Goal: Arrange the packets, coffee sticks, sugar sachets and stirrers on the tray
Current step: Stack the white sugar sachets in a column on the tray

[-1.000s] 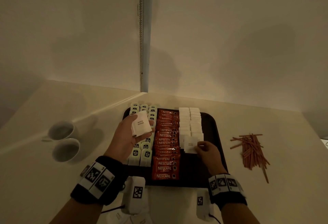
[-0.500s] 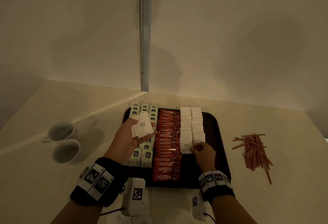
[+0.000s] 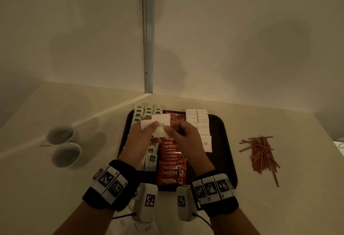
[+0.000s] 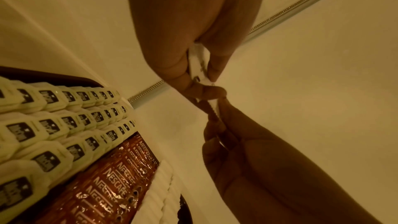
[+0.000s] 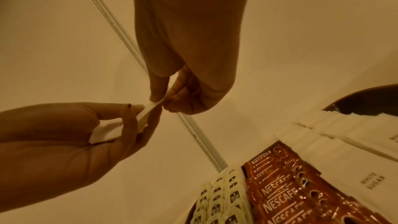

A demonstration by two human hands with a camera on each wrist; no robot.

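A dark tray [image 3: 226,141] carries cream packets [image 3: 138,115] at the left, red Nescafe coffee sticks [image 3: 172,172] in the middle and white sugar sachets [image 3: 202,121] at the right. Above the tray my left hand [image 3: 138,138] holds a small stack of white sugar sachets [image 3: 158,126]. My right hand [image 3: 183,138] pinches the right edge of the top sachet. In the left wrist view the stack of sachets [image 4: 199,64] sits between thumb and fingers. The right wrist view shows the pinched sachet [image 5: 148,110]. Red-brown stirrers [image 3: 260,153] lie heaped on the counter to the right of the tray.
Two white cups [image 3: 63,145] stand on the counter to the left of the tray. A few loose sachets [image 3: 134,225] lie at the counter's front edge, under my wrists. The wall corner with a metal strip [image 3: 147,48] rises behind the tray.
My right hand has left the sachet rows on the tray's right and come up left to the stack in my left hand, where it now pinches the top sachet.
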